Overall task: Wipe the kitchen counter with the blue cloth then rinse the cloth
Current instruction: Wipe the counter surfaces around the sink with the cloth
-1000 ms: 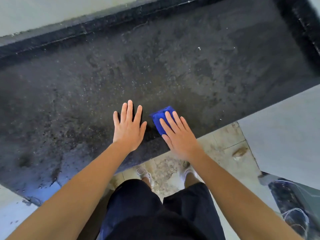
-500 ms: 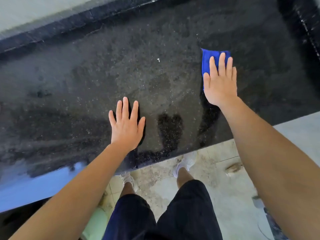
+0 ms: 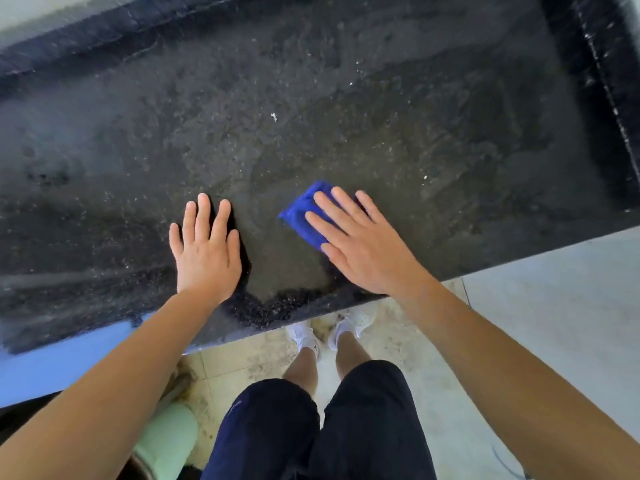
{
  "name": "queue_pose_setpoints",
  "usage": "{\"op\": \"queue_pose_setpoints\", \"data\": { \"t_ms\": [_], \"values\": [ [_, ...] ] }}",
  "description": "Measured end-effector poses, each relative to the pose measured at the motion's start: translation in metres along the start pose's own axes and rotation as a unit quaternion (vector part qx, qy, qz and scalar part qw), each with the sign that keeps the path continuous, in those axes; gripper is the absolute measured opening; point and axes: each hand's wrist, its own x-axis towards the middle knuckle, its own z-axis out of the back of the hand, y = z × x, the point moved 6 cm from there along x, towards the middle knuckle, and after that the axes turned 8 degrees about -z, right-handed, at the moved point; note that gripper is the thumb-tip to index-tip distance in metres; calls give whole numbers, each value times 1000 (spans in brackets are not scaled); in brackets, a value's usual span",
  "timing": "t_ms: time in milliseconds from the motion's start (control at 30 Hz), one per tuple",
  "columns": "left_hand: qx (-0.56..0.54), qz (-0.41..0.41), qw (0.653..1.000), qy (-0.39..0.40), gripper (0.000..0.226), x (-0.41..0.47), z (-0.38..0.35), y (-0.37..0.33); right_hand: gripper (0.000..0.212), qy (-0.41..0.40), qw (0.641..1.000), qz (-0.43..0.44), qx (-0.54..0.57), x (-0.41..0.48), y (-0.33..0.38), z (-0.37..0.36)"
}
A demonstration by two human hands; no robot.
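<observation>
While the left hand [image 3: 206, 252] lies flat on the dark speckled bench [image 3: 381, 116], its fingers straight and slightly spread, the right hand [image 3: 360, 247] presses down on the blue cloth [image 3: 303, 211] with its fingers also straight and fanned; neither hand curls round anything. In the head view the cloth is bunched into a small pad under the right fingertips, with its far and left edges showing beyond them. It sits on the bench near the front edge, just right of the left hand but apart from it. The heel of the right hand is close to that front edge.

The bench surface looks streaked and patchy, duller grey across the middle and darker and glossier near the front. A small white speck [image 3: 274, 116] lies farther back, well apart from both hands. A raised dark rim [image 3: 86, 39] runs along the back of the bench and another down its right end.

Below the front edge stand the person's legs in dark shorts [image 3: 346, 427] and white shoes [image 3: 304, 336] on a stained tiled floor [image 3: 433, 393]. A pale green object [image 3: 169, 441] is at lower left; it is too cut off to identify.
</observation>
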Motion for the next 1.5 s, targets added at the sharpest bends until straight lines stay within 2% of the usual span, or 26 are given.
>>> {"op": "queue_pose_setpoints", "data": {
  "t_ms": [67, 133, 200, 267, 333, 400, 467, 567, 633, 667, 833, 900, 967, 1067, 1133, 1200, 1267, 1300, 1400, 1500],
  "values": [
    [-5, -3, 1000, 3, 53, -1, -2, 1, 54, -21, 985, -173, -10, -2, -71, 10],
    [-6, -7, 1000, 4, 54, -1, -1, 3, 57, -31, 945, -325, -5, 8, -127, 19],
    [-9, -18, 1000, 8, 54, -1, 0, 4, 60, -41, 907, -420, 18, 31, -139, 26],
    [-11, -22, 1000, 15, 54, 0, 0, 6, 62, -49, 885, -461, 35, 61, -113, 29],
    [-8, -30, 999, 20, 56, -1, 0, 8, 61, -55, 910, -411, 31, 89, -61, 27],
    [0, -43, 999, 19, 59, -2, -2, 10, 59, -39, 955, -295, 13, 105, 7, 17],
    [0, -54, 998, 18, 62, -3, -3, 11, 57, -8, 982, -190, 4, 99, 54, 6],
    [-2, -66, 998, 22, 67, -2, -7, 12, 56, 35, 994, -100, -4, 66, 58, 0],
    [-2, -70, 997, 22, 72, -3, -10, 13, 55, 46, 995, -86, -17, 49, 34, 2],
    [-1, -73, 997, 21, 74, -2, -11, 13, 55, 45, 993, -106, -22, 49, 17, 4],
    [3, -83, 996, 29, 76, -2, -14, 12, 57, 34, 958, -285, 11, 130, -36, 24],
    [7, -84, 996, 30, 76, -2, -13, 12, 58, 19, 952, -307, 13, 174, -23, 30],
    [14, -84, 996, 29, 76, -2, -13, 12, 58, 12, 963, -268, -1, 205, 11, 28],
    [21, -84, 996, 26, 77, -1, -11, 11, 57, 33, 992, -118, -28, 208, 68, 17],
    [26, -83, 996, 22, 77, -1, -10, 10, 56, 53, 997, -36, -38, 190, 71, 13],
    [31, -81, 996, 24, 77, -1, -10, 10, 55, 60, 998, 5, -33, 175, 42, 17],
    [38, -78, 996, 25, 78, -1, -10, 10, 54, 48, 997, -19, -51, 164, -13, 24],
    [43, -75, 996, 26, 78, -1, -10, 10, 54, 33, 995, -59, -70, 159, -48, 29],
    [58, -69, 996, 28, 78, -1, -10, 9, 60, 3, 968, -245, -50, 137, -163, 49],
    [71, -61, 995, 32, 77, -1, -10, 10, 60, 19, 916, -400, 14, 132, -207, 55]
  ]
}}
